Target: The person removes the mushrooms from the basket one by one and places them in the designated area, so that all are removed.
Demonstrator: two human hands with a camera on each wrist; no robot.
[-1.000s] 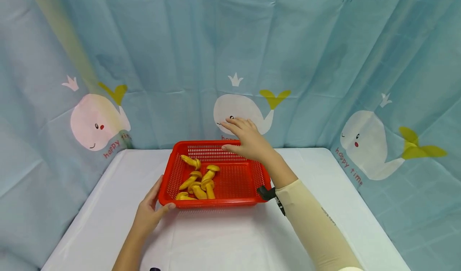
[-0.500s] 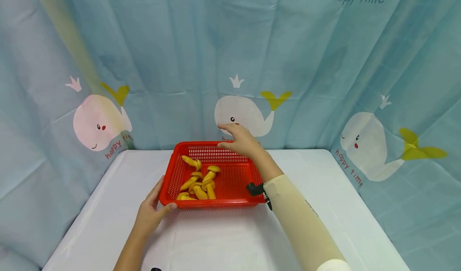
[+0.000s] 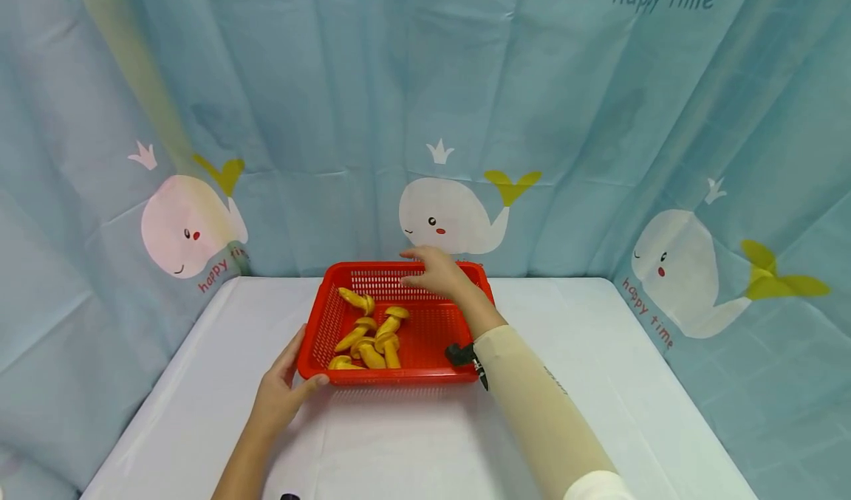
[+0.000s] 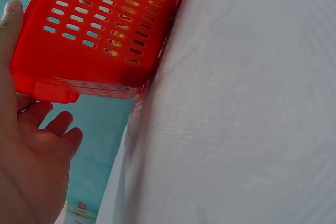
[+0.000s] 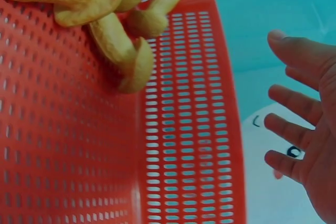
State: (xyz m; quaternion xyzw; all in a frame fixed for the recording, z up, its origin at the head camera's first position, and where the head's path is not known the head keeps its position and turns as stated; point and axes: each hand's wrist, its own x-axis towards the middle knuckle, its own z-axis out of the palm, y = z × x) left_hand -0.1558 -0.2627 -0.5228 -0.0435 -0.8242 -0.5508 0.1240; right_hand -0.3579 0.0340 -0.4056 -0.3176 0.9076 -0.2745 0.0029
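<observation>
A red plastic basket (image 3: pixel 432 330) with slotted walls stands on the white table. In its left half lie several yellow mushrooms (image 3: pixel 369 352); the right half shows bare red floor. My left hand (image 3: pixel 275 396) holds the basket's near left corner, thumb on the front rim and fingers along the left side. The left wrist view has those fingers (image 4: pixel 58 124) bent under the rim of the basket (image 4: pixel 105 24). Over the basket's far rim hovers my right hand (image 3: pixel 435 272), fingers spread and holding nothing. In the right wrist view this hand (image 5: pixel 310 124) is apart from the rim.
A pale blue curtain (image 3: pixel 319 116) with printed whales hangs behind the table and at both sides. The white tabletop (image 3: pixel 572 337) extends around the basket. A small dark object (image 3: pixel 289 496) shows at the bottom edge. A black strap mount (image 3: pixel 462 354) sits at my right wrist.
My right hand has come down and slightly left, toward the basket's far rim. The left hand keeps its place at the corner. Basket and mushrooms look unmoved.
</observation>
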